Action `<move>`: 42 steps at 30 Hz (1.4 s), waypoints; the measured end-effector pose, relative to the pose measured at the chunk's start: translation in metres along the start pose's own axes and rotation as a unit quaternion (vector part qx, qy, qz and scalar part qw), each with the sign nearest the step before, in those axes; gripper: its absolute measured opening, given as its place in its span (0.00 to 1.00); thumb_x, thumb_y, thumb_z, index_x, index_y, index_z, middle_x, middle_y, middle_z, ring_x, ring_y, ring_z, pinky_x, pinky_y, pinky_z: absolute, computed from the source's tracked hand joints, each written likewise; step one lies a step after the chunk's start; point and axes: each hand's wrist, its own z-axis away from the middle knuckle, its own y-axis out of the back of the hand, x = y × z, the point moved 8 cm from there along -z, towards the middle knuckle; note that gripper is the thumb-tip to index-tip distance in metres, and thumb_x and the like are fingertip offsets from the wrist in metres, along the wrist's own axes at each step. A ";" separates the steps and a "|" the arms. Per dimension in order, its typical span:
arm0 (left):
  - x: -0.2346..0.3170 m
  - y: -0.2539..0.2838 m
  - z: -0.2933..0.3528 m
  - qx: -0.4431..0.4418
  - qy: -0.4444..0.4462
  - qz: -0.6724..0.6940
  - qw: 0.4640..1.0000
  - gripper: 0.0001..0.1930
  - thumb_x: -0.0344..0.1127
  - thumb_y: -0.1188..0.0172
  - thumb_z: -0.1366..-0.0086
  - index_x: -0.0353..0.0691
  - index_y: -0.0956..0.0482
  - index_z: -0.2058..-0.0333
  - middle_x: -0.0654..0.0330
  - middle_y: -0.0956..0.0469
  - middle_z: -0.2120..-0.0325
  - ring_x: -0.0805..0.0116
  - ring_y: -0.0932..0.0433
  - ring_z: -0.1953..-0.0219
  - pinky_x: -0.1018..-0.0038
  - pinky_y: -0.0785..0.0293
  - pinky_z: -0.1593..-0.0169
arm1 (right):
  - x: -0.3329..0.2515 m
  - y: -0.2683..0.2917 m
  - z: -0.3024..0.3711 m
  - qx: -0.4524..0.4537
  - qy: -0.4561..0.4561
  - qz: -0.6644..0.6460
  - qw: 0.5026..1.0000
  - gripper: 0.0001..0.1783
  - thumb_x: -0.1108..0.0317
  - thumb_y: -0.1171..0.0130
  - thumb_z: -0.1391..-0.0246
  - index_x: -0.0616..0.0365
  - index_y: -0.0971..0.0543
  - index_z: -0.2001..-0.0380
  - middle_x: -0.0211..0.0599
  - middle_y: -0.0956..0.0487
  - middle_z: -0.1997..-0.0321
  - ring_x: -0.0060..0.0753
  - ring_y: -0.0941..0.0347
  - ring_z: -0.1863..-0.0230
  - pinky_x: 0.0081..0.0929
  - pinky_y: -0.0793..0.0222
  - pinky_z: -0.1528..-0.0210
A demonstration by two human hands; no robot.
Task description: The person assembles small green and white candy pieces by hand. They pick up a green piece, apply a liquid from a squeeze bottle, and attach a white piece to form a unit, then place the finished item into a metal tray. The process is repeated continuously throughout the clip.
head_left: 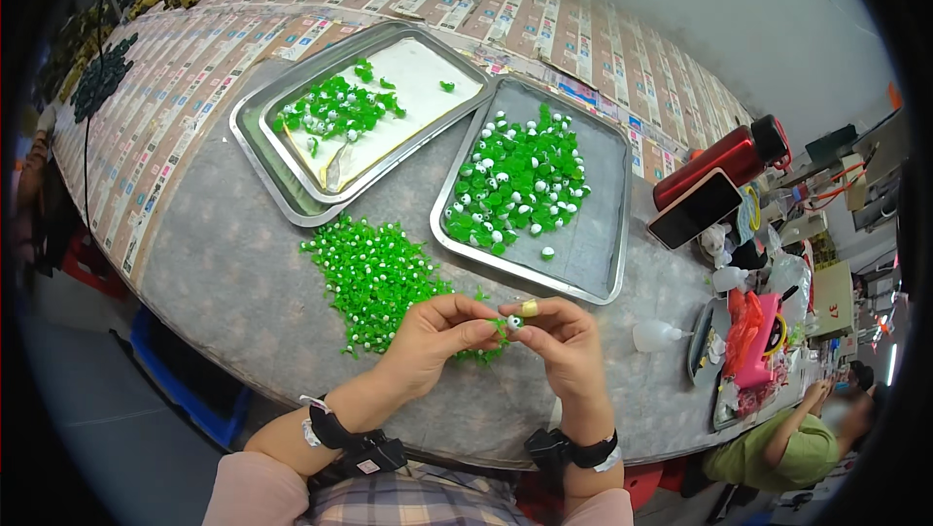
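Observation:
Near the table's front edge my two hands meet, fingertips almost touching. My left hand (430, 343) pinches a small green plastic piece (501, 327). My right hand (571, 349), a yellow wrap round one finger, grips a white eyeball bead (515, 322) with a dark pupil, which sits against the green piece. Whether the two are joined I cannot tell. Just beyond my left hand spreads a pile of small green pieces (374, 278) with whitish dots. Behind my hands, a metal tray (604, 220) holds many green pieces with white eyeballs.
Another metal tray (423, 65), stacked in a larger one, holds more green-and-white pieces at the back left. To the right are a phone (695, 207) leaning on a red bottle (719, 162), a white squeeze bottle (658, 336) and a pink basket (760, 346). A person in green (782, 453) sits far right.

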 end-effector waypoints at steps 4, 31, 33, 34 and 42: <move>0.000 0.002 0.000 0.012 -0.004 -0.020 1.000 0.05 0.26 0.46 0.48 0.34 0.29 0.70 0.57 0.26 0.74 0.71 0.26 0.72 0.77 0.27 0.65 | 0.009 0.002 0.002 -0.001 0.018 -0.015 1.000 0.12 0.79 0.44 0.59 0.63 0.28 0.66 0.36 0.26 0.64 0.22 0.30 0.65 0.17 0.34 0.62; -0.002 0.006 -0.001 0.033 -0.003 -0.067 0.997 0.06 0.26 0.46 0.46 0.32 0.28 0.69 0.59 0.26 0.74 0.75 0.27 0.73 0.80 0.28 0.67 | 0.005 0.002 0.009 0.053 0.055 -0.028 0.997 0.09 0.80 0.45 0.58 0.63 0.29 0.69 0.39 0.25 0.67 0.25 0.29 0.63 0.17 0.33 0.61; 0.001 0.004 0.000 0.033 -0.017 -0.099 0.994 0.06 0.26 0.46 0.47 0.32 0.27 0.69 0.59 0.26 0.74 0.76 0.27 0.74 0.82 0.29 0.68 | 0.005 0.002 0.010 0.049 0.063 0.034 0.996 0.09 0.79 0.45 0.58 0.64 0.29 0.69 0.39 0.25 0.67 0.25 0.29 0.63 0.17 0.34 0.61; 0.003 0.003 0.001 0.034 -0.024 -0.115 0.993 0.06 0.26 0.46 0.47 0.32 0.27 0.70 0.60 0.26 0.74 0.76 0.28 0.74 0.82 0.29 0.69 | 0.006 0.002 0.011 0.047 0.066 0.065 0.995 0.09 0.79 0.46 0.57 0.64 0.29 0.69 0.39 0.25 0.67 0.25 0.29 0.63 0.17 0.34 0.61; 0.032 -0.019 0.011 0.018 -0.201 -0.441 0.875 0.06 0.27 0.42 0.52 0.36 0.25 0.72 0.60 0.26 0.77 0.73 0.28 0.76 0.80 0.32 0.72 | 0.013 0.005 0.007 0.005 0.005 0.001 1.000 0.13 0.77 0.45 0.57 0.65 0.29 0.64 0.35 0.25 0.67 0.22 0.29 0.66 0.16 0.34 0.63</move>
